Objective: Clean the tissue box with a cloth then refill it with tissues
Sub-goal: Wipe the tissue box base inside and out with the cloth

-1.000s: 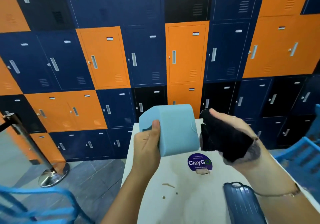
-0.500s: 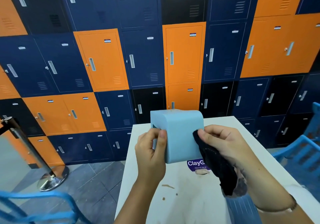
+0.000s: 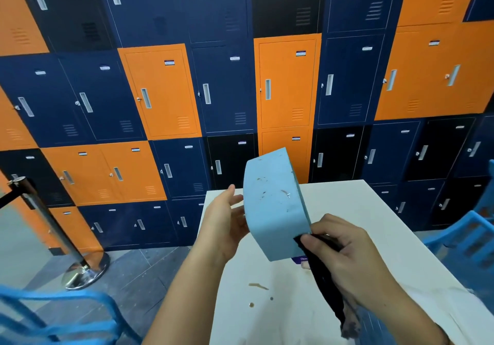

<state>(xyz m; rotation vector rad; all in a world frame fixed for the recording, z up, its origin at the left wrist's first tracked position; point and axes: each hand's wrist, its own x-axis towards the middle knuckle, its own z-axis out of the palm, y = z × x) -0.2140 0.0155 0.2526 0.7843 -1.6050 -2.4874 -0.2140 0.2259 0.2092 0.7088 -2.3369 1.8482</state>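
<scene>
Tissue box (image 3: 275,205): pale blue with rounded corners, it was held tilted in the air above a white table (image 3: 347,200), brown smears (image 3: 283,193) on its facing side
Left hand (image 3: 224,221): fingers were straight and spread, resting against the box's left side
Right hand (image 3: 344,254): fingers were curled, pinching a black cloth (image 3: 324,283) against the box's lower right corner
Handling: it looked light, stiff and smooth, probably slippery; best taken across opposite flat sides rather than one corner
</scene>
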